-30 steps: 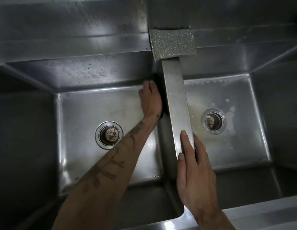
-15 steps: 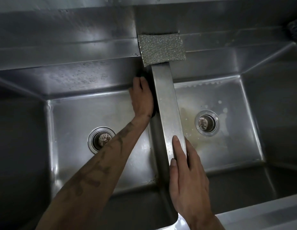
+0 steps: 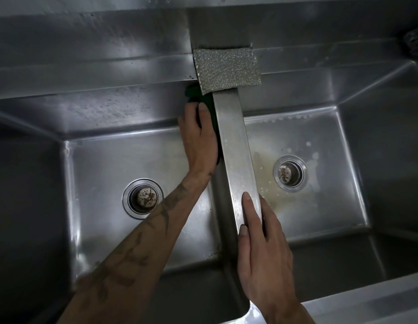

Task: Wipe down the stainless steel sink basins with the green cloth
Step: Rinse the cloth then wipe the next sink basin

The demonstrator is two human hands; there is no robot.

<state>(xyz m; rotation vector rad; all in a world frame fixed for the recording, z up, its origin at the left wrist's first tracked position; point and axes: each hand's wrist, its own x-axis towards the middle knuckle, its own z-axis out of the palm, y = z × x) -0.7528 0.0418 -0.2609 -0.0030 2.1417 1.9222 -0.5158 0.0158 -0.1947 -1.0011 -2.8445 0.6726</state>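
Observation:
A double stainless steel sink fills the view. In the left basin (image 3: pixel 105 169), my left hand (image 3: pixel 198 136) presses the green cloth (image 3: pixel 195 93) flat against the wall below the divider (image 3: pixel 236 146), near the back corner. Only a dark green edge of the cloth shows past my fingertips and along the divider. My right hand (image 3: pixel 261 249) rests on the near end of the divider with straight fingers, thumb side toward the right basin (image 3: pixel 325 136). It holds nothing.
A grey scouring pad (image 3: pixel 227 70) lies on the back ledge at the divider's far end. Each basin has a round drain, left drain (image 3: pixel 143 198) and right drain (image 3: pixel 289 173). Yellowish residue stains the right basin floor. The sink's front rim (image 3: pixel 367 302) runs bottom right.
My left hand has slid the cloth up the divider wall toward the back corner, so more green shows past the fingertips. My right hand stays on the divider.

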